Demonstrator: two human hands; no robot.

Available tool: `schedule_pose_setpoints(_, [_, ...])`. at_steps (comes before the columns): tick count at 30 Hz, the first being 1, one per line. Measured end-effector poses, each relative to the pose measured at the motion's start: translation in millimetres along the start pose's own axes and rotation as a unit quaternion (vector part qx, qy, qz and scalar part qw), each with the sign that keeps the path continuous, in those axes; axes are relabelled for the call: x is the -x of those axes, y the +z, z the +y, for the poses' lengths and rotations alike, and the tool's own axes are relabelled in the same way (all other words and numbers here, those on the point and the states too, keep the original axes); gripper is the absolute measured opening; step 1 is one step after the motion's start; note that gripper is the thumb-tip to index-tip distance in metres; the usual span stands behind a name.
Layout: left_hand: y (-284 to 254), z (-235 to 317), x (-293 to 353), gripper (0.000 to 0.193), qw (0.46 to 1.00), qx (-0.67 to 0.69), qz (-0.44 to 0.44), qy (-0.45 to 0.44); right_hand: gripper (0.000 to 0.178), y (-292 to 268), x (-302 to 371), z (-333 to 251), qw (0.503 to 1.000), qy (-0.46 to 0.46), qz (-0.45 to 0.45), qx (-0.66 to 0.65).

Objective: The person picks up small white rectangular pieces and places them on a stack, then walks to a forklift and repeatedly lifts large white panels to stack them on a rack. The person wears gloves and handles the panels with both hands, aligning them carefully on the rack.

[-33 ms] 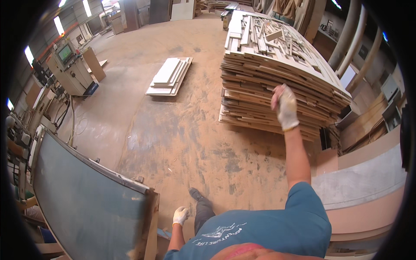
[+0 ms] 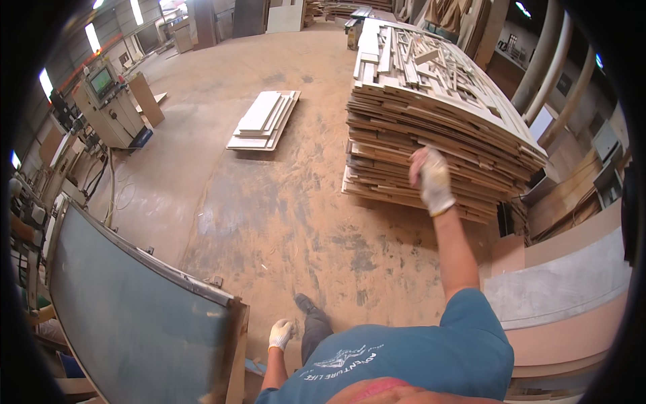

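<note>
My right hand (image 2: 434, 180), in a pale work glove with bare fingertips, is stretched forward in front of the tall stack of wooden boards (image 2: 431, 128). Motion smears its fingers, and I cannot tell whether it touches the boards. White and pale offcut strips (image 2: 420, 57) lie jumbled on top of the stack. Beside my dark-trousered leg hangs my left hand (image 2: 281, 333), also gloved, its fingers curled in with nothing seen in them. The blue-grey panel with a metal edge (image 2: 141, 296) stands to its left.
A low pile of white boards (image 2: 259, 113) lies on the dusty floor ahead. At far left stands a control cabinet with a screen (image 2: 108, 101), cables beside it. Large flat sheets (image 2: 558, 279) are stacked at my right. Thick pipes (image 2: 548, 60) rise behind the tall stack.
My right hand has swung down and slightly left, closer to me. My left hand stays by my leg. The view has shifted a little.
</note>
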State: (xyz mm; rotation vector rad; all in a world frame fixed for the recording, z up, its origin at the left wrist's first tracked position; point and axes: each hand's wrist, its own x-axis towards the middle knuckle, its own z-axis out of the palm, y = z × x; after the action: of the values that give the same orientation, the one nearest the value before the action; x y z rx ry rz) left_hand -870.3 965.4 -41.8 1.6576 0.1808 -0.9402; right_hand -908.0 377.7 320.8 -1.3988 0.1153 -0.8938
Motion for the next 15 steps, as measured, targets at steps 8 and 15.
schedule_pose_setpoints(8, [-75,176,-146,0.031,0.999,0.022,-0.018,0.034,0.036,82,79,230,0.609,0.312,-0.397,0.612])
schedule_pose_setpoints(15, [-107,366,-284,0.037,0.988,-0.023,-0.102,0.110,0.026,100,-46,318,0.650,0.320,-0.345,0.597])
